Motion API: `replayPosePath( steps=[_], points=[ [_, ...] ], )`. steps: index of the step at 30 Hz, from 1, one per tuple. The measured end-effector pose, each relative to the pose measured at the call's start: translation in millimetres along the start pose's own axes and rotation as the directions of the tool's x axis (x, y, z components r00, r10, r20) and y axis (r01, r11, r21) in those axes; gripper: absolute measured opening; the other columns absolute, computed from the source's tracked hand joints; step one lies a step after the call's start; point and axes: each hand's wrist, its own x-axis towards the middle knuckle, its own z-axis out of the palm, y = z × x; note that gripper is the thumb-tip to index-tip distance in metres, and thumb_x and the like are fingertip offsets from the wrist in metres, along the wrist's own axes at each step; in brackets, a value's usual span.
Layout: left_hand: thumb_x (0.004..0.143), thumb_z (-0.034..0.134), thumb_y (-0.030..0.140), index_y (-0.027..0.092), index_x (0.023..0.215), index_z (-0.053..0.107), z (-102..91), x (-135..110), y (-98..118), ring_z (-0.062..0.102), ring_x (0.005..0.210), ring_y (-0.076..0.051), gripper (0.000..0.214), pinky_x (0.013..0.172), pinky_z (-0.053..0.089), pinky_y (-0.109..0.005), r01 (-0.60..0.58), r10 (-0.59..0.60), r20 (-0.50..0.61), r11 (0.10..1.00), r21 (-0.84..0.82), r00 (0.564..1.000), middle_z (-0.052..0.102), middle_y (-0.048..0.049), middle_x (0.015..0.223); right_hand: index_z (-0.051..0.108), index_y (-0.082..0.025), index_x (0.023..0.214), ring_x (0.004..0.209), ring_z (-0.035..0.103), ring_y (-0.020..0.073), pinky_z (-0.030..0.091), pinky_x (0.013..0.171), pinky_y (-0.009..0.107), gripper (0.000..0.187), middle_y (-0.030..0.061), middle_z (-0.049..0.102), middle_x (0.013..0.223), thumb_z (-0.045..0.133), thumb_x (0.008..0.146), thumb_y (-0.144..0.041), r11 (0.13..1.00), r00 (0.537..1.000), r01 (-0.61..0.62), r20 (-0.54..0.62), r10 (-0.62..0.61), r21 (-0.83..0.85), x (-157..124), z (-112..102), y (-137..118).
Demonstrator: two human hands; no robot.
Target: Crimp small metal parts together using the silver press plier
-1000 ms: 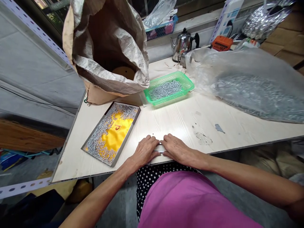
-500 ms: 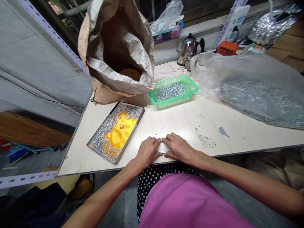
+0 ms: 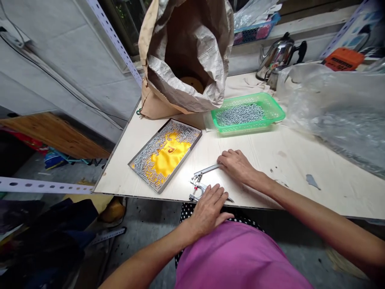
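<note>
A pair of metal pliers (image 3: 198, 186) with a small spring and a C-shaped jaw lies near the table's front edge, its two handles spread apart. My right hand (image 3: 237, 165) is closed around the end of the upper handle. Fingers stretched out, my left hand (image 3: 210, 206) is over the lower handle at the table edge; whether it touches the handle I cannot tell. Left of the pliers is a shallow tray (image 3: 179, 165) lined in yellow, with many small metal pins along its far and left sides.
A green basket (image 3: 248, 130) of similar pins stands behind my right hand. Farther back are a large open paper sack (image 3: 152, 98) and a steel kettle (image 3: 278, 54). A clear plastic bag (image 3: 333, 96) of metal pieces covers the right side; a grey scrap (image 3: 313, 181) lies near it.
My hands were together on a pale flat piece at the table edge. They have moved apart, the left back toward my body. The pliers now show, and the view has turned left.
</note>
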Motion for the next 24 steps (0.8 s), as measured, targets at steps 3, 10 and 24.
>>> replayPosePath(
  steps=[3, 10, 24],
  points=[
    [0.092, 0.054, 0.047, 0.012, 0.137, 0.046, 3.5, -2, -2, 0.046, 0.134, -0.031, 0.058, 0.113, 0.036, -0.050, 0.012, -0.012, 0.003, 0.999, -0.040, 1.000, 0.056, -0.0187, 0.135, 0.070, -0.021, 0.097, 0.093, 0.050, 0.0231, 0.031, 0.073, 0.034, 0.011, 0.0081, 0.064, 0.099, 0.062, 0.090, -0.023, 0.960, 0.960, 0.278, 0.016, -0.279, 0.043, 8, -8, -38],
    [0.094, 0.053, 0.041, 0.015, 0.122, 0.058, 0.3, -23, 17, 0.065, 0.105, -0.023, 0.039, 0.094, 0.052, -0.033, -0.074, 0.072, -0.043, 0.997, -0.038, 0.996, 0.069, -0.0107, 0.112, 0.066, -0.017, 0.075, 0.095, 0.046, 0.0239, 0.034, 0.076, 0.037, 0.016, 0.0092, 0.059, 0.090, 0.059, 0.089, -0.018, 0.798, 0.796, 0.601, 0.062, -0.603, 0.038, 18, 21, -95],
    [0.093, 0.054, 0.022, 0.017, 0.086, 0.069, -138.1, -33, -147, 0.061, 0.088, -0.022, 0.018, 0.081, 0.047, -0.033, 0.730, -0.583, -0.514, 0.670, 0.135, 0.630, 0.068, -0.0067, 0.086, 0.061, -0.019, 0.106, 0.084, 0.062, 0.0184, 0.050, 0.077, 0.032, 0.015, 0.0062, 0.067, 0.090, 0.050, 0.095, -0.019, 0.880, 0.667, 0.426, -0.730, -0.148, 0.211, 50, -41, -6]
  ],
)
